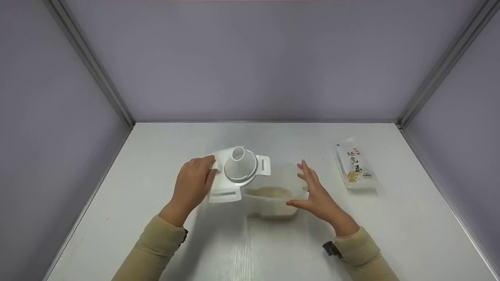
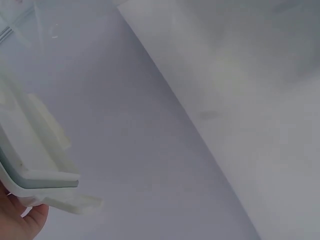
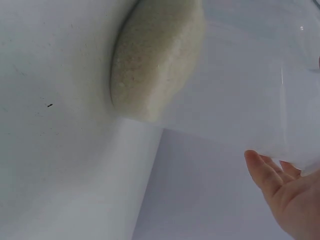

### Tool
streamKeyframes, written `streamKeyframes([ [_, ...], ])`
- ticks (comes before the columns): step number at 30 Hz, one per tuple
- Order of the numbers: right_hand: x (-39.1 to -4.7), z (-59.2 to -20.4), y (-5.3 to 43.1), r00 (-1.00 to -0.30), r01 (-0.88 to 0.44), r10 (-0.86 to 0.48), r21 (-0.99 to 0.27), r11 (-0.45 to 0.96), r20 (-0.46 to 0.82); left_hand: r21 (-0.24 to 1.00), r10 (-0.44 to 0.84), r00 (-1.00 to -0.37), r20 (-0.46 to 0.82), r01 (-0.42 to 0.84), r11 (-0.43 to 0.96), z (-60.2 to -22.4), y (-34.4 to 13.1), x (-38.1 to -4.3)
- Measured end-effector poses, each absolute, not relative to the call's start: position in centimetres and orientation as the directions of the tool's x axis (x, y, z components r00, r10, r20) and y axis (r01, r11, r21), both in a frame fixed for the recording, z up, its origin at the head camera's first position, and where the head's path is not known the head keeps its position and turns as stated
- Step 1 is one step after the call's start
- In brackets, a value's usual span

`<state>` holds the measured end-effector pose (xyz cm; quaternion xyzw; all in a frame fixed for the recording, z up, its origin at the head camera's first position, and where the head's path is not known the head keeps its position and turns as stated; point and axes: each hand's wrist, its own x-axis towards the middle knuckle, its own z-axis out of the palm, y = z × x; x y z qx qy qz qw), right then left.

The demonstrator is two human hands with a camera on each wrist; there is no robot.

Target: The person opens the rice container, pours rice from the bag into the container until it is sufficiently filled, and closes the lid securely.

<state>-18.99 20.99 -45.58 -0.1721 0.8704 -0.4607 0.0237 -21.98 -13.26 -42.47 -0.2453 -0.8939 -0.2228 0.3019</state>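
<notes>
My left hand (image 1: 192, 182) grips the left edge of a white plastic lid (image 1: 220, 180) with a round spout on top and latch flaps round its rim. In the left wrist view the lid (image 2: 31, 145) is seen edge-on, with a grey-green seal along it. Just right of the lid stands a clear container (image 1: 259, 205) on the table, with pale rice (image 3: 147, 60) heaped in its bottom. The lid is held up off the container, at its left. My right hand (image 1: 318, 198) spreads its fingers and thumb at the container's right side, fingertips right at the wall.
A clear and white printed bag of rice (image 1: 355, 166) lies on the white table (image 1: 156, 156) to the right of my right hand. Grey panels (image 1: 265, 62) enclose the table at the back and both sides.
</notes>
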Motion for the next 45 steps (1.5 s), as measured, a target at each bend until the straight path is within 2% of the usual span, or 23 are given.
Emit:
streamKeyframes([
  [7, -18.9, -45.6, 20.8, -0.962, -0.187, -0.267, -0.855, 0.483, 0.06, 0.23, 0.346, -0.658, 0.668, 0.626, 0.746, -42.4, -10.8, -22.3],
  [17, -19.0, -45.6, 21.1, -0.979, -0.08, -0.205, -0.91, 0.407, -0.006, 0.214, 0.395, -0.649, 0.65, 0.656, 0.724, -41.8, -7.0, -22.5],
  [29, -19.1, -45.8, 21.4, -0.981, -0.044, -0.194, -0.93, 0.364, -0.029, 0.162, 0.439, -0.606, 0.663, 0.689, 0.706, -41.5, -4.0, -22.9],
  [39, -19.2, -46.6, 21.4, -0.984, -0.044, -0.174, -0.917, 0.397, -0.028, 0.137, 0.462, -0.605, 0.648, 0.69, 0.711, -41.9, -2.7, -23.1],
  [45, -19.1, -46.7, 21.8, -0.982, -0.006, -0.175, -0.914, 0.405, -0.071, 0.118, 0.472, -0.609, 0.637, 0.682, 0.721, -41.9, -2.1, -22.9],
])
